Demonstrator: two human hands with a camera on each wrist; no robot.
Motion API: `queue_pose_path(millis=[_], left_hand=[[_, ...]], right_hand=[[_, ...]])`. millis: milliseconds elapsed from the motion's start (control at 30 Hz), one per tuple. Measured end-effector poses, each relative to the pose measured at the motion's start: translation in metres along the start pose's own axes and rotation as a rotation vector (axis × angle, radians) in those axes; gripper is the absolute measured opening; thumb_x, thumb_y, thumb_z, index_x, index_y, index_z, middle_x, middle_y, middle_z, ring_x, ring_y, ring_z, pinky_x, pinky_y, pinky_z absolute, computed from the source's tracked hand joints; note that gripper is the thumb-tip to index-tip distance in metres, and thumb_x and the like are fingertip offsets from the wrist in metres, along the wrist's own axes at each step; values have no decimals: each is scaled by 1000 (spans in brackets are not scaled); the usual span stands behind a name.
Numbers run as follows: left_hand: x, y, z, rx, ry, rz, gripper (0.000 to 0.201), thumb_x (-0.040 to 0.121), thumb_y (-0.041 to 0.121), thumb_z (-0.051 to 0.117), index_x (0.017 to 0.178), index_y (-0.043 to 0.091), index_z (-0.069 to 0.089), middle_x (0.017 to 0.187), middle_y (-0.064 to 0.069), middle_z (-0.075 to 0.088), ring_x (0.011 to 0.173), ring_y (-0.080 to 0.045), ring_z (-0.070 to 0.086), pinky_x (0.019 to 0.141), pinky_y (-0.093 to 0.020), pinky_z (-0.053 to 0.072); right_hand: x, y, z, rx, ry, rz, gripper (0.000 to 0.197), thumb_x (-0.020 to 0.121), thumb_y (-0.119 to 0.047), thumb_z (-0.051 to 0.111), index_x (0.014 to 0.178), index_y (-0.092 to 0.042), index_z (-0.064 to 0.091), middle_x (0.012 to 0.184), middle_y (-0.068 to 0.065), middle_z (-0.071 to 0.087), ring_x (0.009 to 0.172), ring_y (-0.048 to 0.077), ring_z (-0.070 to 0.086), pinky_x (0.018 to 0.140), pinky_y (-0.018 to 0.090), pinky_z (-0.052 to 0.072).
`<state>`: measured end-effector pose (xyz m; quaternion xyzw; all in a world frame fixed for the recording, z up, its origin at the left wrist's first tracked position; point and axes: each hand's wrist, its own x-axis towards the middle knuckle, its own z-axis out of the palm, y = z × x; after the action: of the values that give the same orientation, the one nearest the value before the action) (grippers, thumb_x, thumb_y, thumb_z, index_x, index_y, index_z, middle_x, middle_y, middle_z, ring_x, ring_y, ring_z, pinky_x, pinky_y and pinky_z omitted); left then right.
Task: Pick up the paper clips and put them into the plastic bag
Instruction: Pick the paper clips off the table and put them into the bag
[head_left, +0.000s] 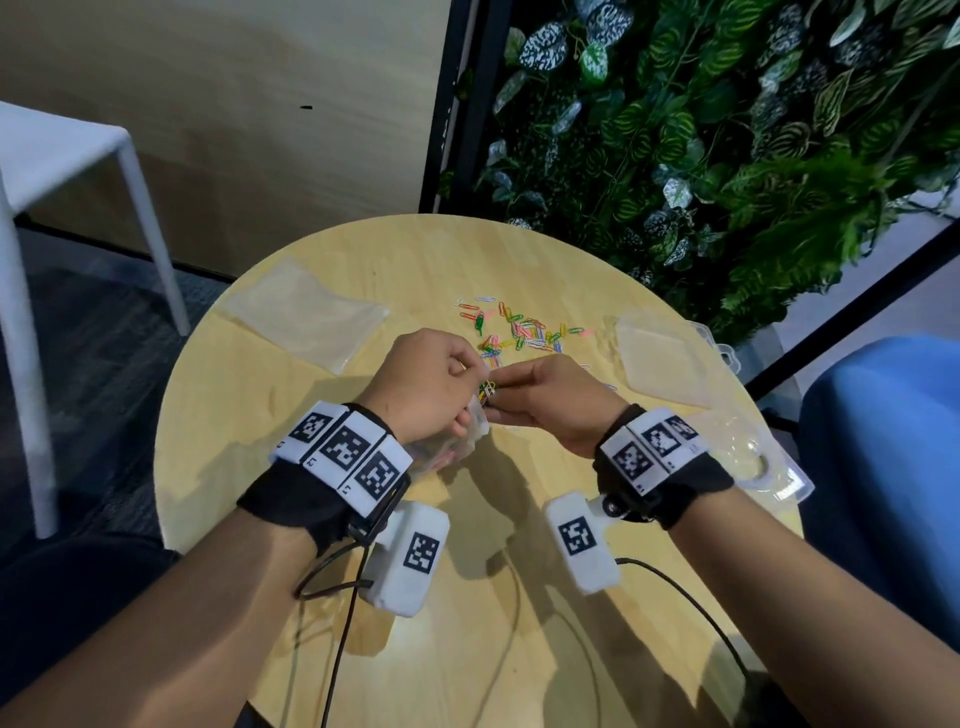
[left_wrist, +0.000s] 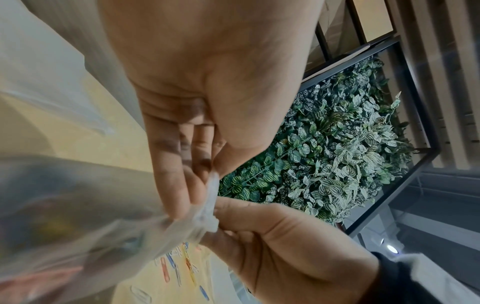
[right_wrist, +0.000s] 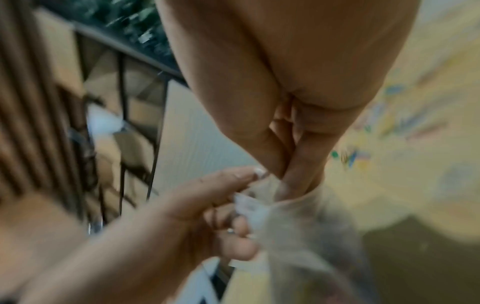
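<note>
Over the round wooden table (head_left: 291, 395), my left hand (head_left: 470, 402) pinches the rim of a small clear plastic bag (head_left: 447, 447) that hangs under it with coloured clips inside. In the left wrist view the left hand (left_wrist: 205, 185) grips the crumpled rim of the bag (left_wrist: 211, 205). My right hand (head_left: 501, 397) pinches a few paper clips (head_left: 487, 388) at the bag's mouth. In the right wrist view the right hand (right_wrist: 288, 176) has its fingertips inside the mouth of the bag (right_wrist: 298, 226). A loose pile of coloured paper clips (head_left: 524, 332) lies just beyond both hands.
An empty clear bag (head_left: 306, 312) lies at the table's far left and another clear bag (head_left: 665, 358) at the right. A clear plastic pack (head_left: 753, 462) sits at the right edge. A white table (head_left: 67, 150), a blue chair (head_left: 883, 467) and a plant wall (head_left: 727, 130) surround the table.
</note>
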<state>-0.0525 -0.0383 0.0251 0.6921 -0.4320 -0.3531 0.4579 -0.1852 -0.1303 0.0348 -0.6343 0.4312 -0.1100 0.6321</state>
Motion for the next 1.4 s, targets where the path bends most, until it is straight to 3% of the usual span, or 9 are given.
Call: queue_pose_path(millis=[67,167,467,633,800,967,1100,1267,1400], left_hand=[[-1,0,3,-7,-9,5,17,97,12,63,82,13,69,65,-10,68,53,-23,70,53,-36,63],[-1,2,2,16,3,21,14,98,11,62,86,11,70,69,-10,70,53,-20,71,49,-27,60],[0,6,-13,47,95,19,11,97,13,63,90,11,71,67,-8,72,48,-17,70,51,-22,57],[1,6,-17,46,132,14,12,96,14,63,88,15,72,63,-6,72,50,-19,71,53,-25,59],[6,2,-24,105,229,25,13,95,20,62,86,19,71,57,-1,66,47,-17,64,59,-25,53],[11,-1,-30,124,279,42,11,95,22,63,86,21,70,60,4,62,42,-2,55,51,-14,39],[15,-3,-30,149,291,60,12,95,22,62,87,20,71,58,5,60,53,-5,57,57,-16,41],[19,-7,-31,193,276,80,12,93,21,62,86,21,72,57,5,59,58,-10,57,60,-20,41],[19,-6,-30,194,262,76,12,93,22,62,87,21,72,57,5,59,57,-9,55,55,-16,37]], right_hand=[[-1,0,-2,-463,106,-141,10,83,1,67,88,-2,74,59,-3,67,51,-2,61,56,9,49],[-3,1,4,-951,179,-332,16,80,-12,67,65,-12,72,53,-4,61,44,5,47,51,11,35],[-8,-7,15,-1075,60,-628,27,75,1,53,79,-12,77,57,-3,58,50,13,41,53,8,32],[-6,-11,-6,-907,-236,-481,44,85,9,46,104,-18,75,83,-5,72,73,4,57,73,19,47],[25,2,-46,-182,94,-327,34,91,12,43,102,-1,72,100,13,72,94,19,66,92,38,54],[95,25,-89,-975,416,-18,39,96,-22,50,135,-19,53,129,12,60,105,30,63,79,29,48],[139,22,-106,-1023,516,157,55,99,-35,45,148,-15,32,143,18,45,116,35,56,83,37,49],[162,13,-90,-1109,344,99,51,103,-31,37,150,-15,29,150,14,40,130,33,46,101,36,42],[159,9,-65,-1403,113,-45,31,95,-18,45,125,-13,52,114,13,64,93,31,59,74,37,48]])
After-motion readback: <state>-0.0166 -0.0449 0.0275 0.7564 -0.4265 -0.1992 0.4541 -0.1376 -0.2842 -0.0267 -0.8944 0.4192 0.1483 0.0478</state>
